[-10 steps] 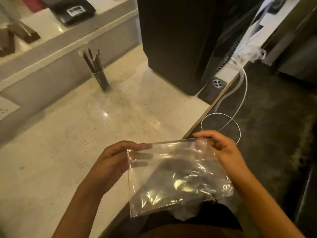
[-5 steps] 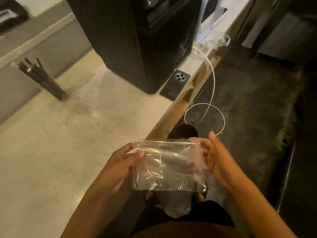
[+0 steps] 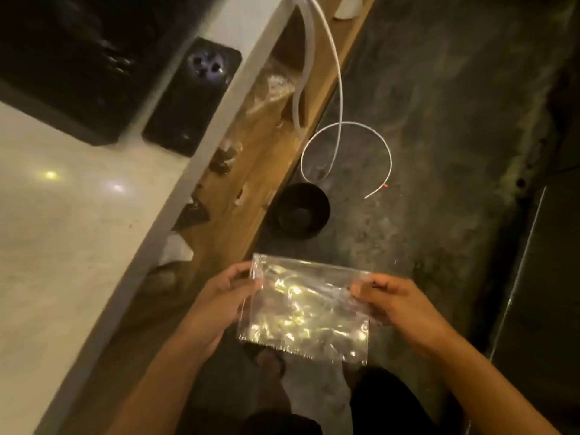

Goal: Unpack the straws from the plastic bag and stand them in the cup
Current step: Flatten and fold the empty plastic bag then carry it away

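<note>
A clear plastic bag (image 3: 306,309) hangs flat between my two hands, over the dark floor and beside the counter. I see no straws inside it. My left hand (image 3: 224,299) pinches its left top corner. My right hand (image 3: 387,301) grips its right edge near the top. The cup with the straws is out of view.
The pale stone counter (image 3: 72,246) fills the left side, with a black phone (image 3: 193,98) and a large black appliance (image 3: 72,58) on it. Under its edge runs a wooden shelf (image 3: 251,183) with clutter. A black bowl (image 3: 303,210) and a white cable (image 3: 340,127) lie on the floor.
The view has swung right and down, off the counter toward the floor. The cup with straws has left the frame. Both hands still hold the bag, now lower and over the floor.
</note>
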